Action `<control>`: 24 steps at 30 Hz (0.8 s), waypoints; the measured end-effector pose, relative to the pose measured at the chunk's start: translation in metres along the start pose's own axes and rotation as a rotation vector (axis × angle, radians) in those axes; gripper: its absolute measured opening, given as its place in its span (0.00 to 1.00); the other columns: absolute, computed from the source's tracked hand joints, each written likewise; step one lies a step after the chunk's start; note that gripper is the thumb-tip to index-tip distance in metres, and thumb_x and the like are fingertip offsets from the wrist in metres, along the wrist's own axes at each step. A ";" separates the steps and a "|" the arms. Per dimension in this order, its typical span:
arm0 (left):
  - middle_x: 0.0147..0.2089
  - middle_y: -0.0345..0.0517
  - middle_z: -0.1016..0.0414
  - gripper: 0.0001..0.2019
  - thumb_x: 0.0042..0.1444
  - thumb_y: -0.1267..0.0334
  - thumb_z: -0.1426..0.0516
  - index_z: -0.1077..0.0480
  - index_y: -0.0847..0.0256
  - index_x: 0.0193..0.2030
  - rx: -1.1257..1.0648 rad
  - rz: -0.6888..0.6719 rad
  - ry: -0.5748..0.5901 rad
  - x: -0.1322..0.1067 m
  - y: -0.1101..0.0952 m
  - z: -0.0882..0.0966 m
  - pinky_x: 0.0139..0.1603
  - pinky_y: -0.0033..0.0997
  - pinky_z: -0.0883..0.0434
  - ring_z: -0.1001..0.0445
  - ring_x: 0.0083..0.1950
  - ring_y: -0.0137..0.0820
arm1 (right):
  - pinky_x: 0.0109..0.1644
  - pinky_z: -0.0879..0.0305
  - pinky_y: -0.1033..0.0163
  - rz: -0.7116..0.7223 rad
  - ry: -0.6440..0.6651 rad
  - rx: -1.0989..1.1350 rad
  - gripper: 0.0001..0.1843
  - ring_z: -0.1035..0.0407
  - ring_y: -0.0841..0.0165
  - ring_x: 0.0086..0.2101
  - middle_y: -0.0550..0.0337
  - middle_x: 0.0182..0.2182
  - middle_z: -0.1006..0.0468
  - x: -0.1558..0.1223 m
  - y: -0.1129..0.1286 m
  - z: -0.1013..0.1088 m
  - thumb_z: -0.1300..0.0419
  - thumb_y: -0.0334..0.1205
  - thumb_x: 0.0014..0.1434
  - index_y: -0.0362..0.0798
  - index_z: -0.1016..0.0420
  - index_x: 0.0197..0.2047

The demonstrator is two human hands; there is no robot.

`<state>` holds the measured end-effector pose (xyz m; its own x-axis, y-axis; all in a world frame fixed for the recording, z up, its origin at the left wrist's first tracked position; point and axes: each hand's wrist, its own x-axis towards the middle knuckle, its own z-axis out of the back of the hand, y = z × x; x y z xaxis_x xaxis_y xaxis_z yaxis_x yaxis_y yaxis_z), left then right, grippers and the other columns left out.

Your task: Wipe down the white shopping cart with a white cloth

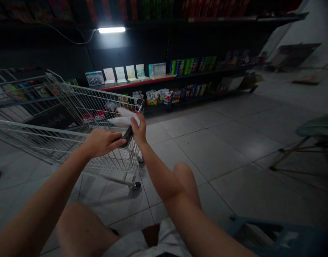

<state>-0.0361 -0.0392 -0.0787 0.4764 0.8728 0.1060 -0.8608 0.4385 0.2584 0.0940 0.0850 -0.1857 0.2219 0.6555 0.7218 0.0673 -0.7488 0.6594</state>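
Note:
A white wire shopping cart (73, 107) stands in front of me on the tiled floor, its dark handle bar (127, 136) pointing toward me. My left hand (102, 141) lies over the handle, fingers curled round it. My right hand (138, 129) is closed on a white cloth (125, 117) and presses it against the handle's far end. My bare knees show below.
Dark shelves (164, 76) with colourful packets and cards run along the back wall under a lit tube lamp (112, 30). A folding chair frame (308, 150) stands at the right. A blue plastic object (276, 235) sits at the lower right. The cart's wheel (135, 185) rests near my knee.

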 end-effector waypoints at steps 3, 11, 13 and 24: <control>0.32 0.48 0.21 0.32 0.66 0.40 0.63 0.26 0.58 0.36 0.003 0.010 0.014 0.007 0.001 -0.001 0.27 0.32 0.48 0.25 0.32 0.35 | 0.63 0.38 0.48 -0.209 -0.170 0.059 0.24 0.33 0.63 0.54 0.50 0.49 0.26 0.010 -0.021 -0.017 0.48 0.57 0.63 0.47 0.30 0.52; 0.31 0.47 0.22 0.34 0.65 0.38 0.65 0.27 0.58 0.34 -0.003 0.034 -0.025 0.014 0.004 -0.004 0.27 0.32 0.49 0.26 0.32 0.35 | 0.60 0.38 0.49 -0.122 -0.156 -0.278 0.22 0.38 0.60 0.53 0.45 0.51 0.33 -0.146 -0.013 0.001 0.51 0.56 0.66 0.47 0.30 0.49; 0.31 0.47 0.21 0.34 0.65 0.37 0.65 0.27 0.58 0.34 0.001 0.041 -0.023 0.012 0.003 -0.003 0.27 0.32 0.48 0.25 0.33 0.35 | 0.59 0.38 0.49 -0.005 0.048 -0.382 0.23 0.39 0.59 0.52 0.46 0.49 0.33 -0.158 -0.021 0.020 0.48 0.60 0.63 0.47 0.28 0.42; 0.36 0.46 0.18 0.32 0.65 0.38 0.62 0.23 0.55 0.39 -0.002 0.088 -0.038 0.021 -0.004 -0.003 0.27 0.31 0.46 0.24 0.34 0.36 | 0.59 0.38 0.49 0.041 0.316 -0.520 0.17 0.40 0.56 0.53 0.48 0.52 0.36 -0.157 -0.004 0.035 0.38 0.51 0.58 0.50 0.22 0.46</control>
<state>-0.0233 -0.0217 -0.0799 0.4056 0.8991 0.1643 -0.8999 0.3613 0.2442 0.0927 -0.0183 -0.3092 -0.0907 0.6842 0.7236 -0.4371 -0.6802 0.5884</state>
